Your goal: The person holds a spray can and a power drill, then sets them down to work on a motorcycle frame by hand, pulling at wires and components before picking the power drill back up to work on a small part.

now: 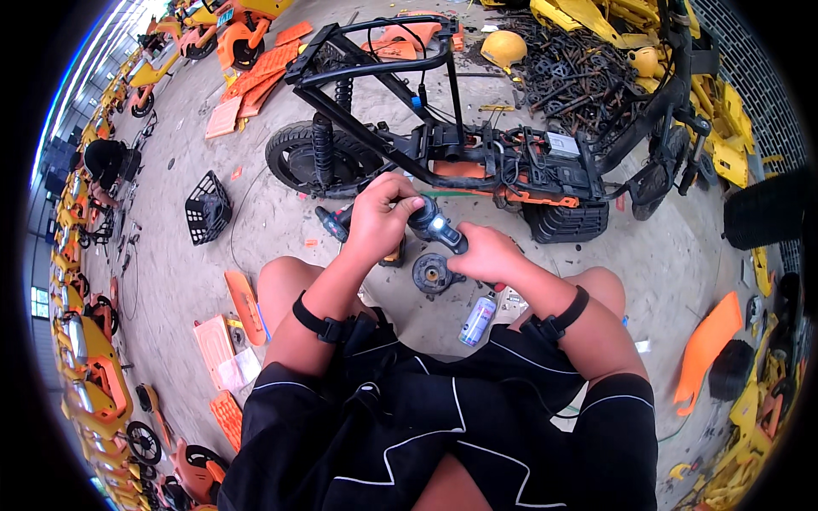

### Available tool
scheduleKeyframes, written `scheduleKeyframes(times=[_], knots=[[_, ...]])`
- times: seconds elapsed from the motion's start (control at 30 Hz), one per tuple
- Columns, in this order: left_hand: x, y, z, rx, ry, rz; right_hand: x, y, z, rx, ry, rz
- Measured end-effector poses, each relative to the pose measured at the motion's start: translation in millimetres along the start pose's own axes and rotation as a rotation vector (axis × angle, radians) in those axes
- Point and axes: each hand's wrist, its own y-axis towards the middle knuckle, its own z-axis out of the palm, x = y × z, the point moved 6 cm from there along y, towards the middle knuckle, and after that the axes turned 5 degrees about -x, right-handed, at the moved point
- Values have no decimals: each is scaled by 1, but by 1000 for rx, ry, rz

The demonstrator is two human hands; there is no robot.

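Note:
My right hand (492, 254) is closed round the handle end of a dark hand-held tool (450, 238) with a bright light on it. My left hand (379, 215) is closed, thumb against bent forefinger, at the tool's far end by a dark round part; what its fingers pinch is hidden. On the floor just below lies a round dark metal hub part (433, 273) with a hole in its middle. A cordless drill (334, 222) lies partly behind my left wrist. A spray can (478, 320) lies tilted between my knees, near my right forearm.
A stripped black scooter frame (383, 78) with its rear wheel (294, 156) stands ahead. A black crate (207, 208) sits left, orange panels (256, 81) beyond. Metal parts (579, 77) are heaped at the back right. Another person (106, 162) crouches far left, by rows of scooters.

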Motion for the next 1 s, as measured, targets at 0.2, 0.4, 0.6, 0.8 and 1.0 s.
scheduleKeyframes(times=[0.2, 0.4, 0.6, 0.8, 1.0], knots=[[-5, -5, 3, -94, 143, 36, 6, -6, -1, 55, 67, 40], [-2, -9, 5, -107, 251, 96, 4, -3, 2, 34, 44, 8], [4, -13, 8, -146, 252, 102, -1, -1, 8, 30, 57, -12], [-16, -8, 6, -179, 336, 305, 3, -8, -2, 50, 116, 51], [-4, -2, 8, -42, 247, 123, -7, -2, 1, 40, 103, 49]])
